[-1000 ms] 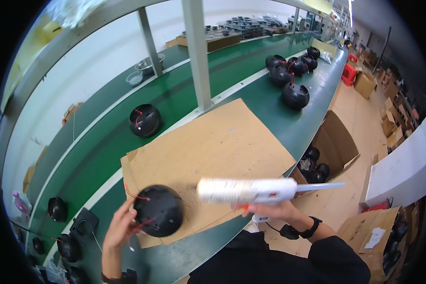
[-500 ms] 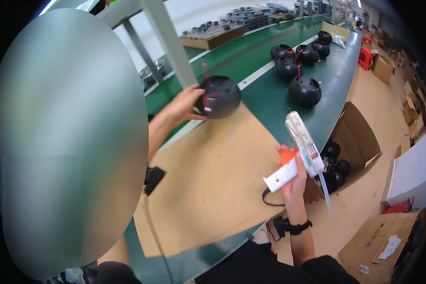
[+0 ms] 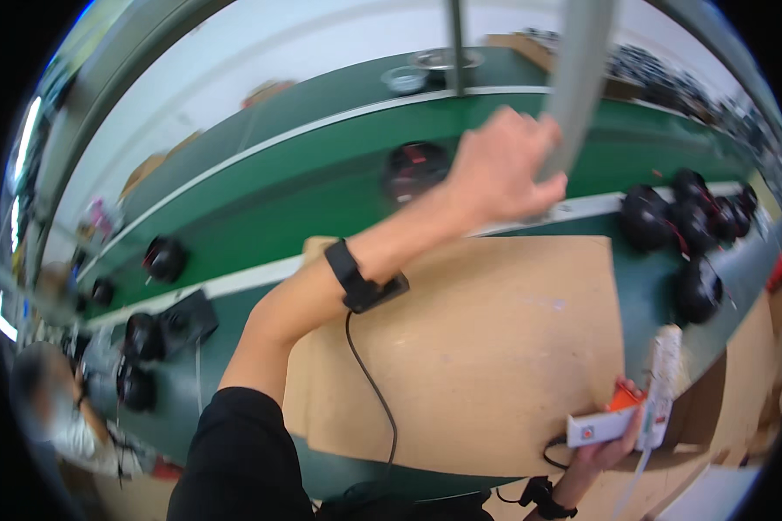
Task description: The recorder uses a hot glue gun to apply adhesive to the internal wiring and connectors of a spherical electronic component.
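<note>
My left hand (image 3: 508,165) reaches across the workbench over the green belt, near a pale upright post. Its thumb and fingers are apart and no object shows in it. A round black housing (image 3: 415,174) with a red wire sits on the belt just left of that hand, blurred and partly behind my forearm. My right hand (image 3: 606,453), at the lower right, is wrapped round the grip of a white glue gun (image 3: 665,369) with an orange trigger (image 3: 624,397). The gun's nozzle end points up and away. A cardboard sheet (image 3: 495,347) lies between my arms.
Several black housings (image 3: 698,291) cluster on the bench at the right. More stand at the left, one on the belt (image 3: 165,259). The upright post (image 3: 578,87) rises beyond my left hand. An open cardboard box (image 3: 695,412) is at the lower right. A co-worker (image 3: 78,434) is at far left.
My left hand has let go of the black housing, which now rests on the belt. The view has swung left. The glue gun stays in my right hand.
</note>
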Available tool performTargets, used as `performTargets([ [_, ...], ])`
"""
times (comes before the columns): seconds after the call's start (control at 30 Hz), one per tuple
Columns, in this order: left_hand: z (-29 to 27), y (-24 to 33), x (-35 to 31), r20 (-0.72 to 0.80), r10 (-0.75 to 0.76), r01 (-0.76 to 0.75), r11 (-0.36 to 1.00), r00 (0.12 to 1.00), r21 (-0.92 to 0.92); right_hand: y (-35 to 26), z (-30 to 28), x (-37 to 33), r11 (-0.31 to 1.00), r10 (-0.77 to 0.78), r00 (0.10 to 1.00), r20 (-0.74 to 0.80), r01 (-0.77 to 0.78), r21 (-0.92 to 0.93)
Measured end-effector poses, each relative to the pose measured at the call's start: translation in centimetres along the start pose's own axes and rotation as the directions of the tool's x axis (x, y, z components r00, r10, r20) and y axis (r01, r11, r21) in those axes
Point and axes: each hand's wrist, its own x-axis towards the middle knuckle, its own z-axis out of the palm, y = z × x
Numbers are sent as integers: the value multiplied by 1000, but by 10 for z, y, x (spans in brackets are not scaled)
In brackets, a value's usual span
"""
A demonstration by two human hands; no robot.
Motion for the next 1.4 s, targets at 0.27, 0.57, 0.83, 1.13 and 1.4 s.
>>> performTargets([
  [0.27,6,-165,-35,484,-528,580,813,698,50,-19,-8,17,939,10,998,63,13,-344],
  [0.57,-128,-24,-168,415,-211,304,937,885,-172,-41,26,-14,895,269,930,252,-145,-421],
  [0.83,-168,90,-336,497,-322,465,864,806,-195,-66,58,-76,741,273,927,257,-32,-671],
  [1.13,-213,0,-313,490,-42,290,849,871,-442,-55,169,-122,652,666,607,434,-190,-734],
  [1.4,-182,1,-290,602,290,-9,905,744,-425,-68,144,-131,548,759,566,323,-287,-786],
])
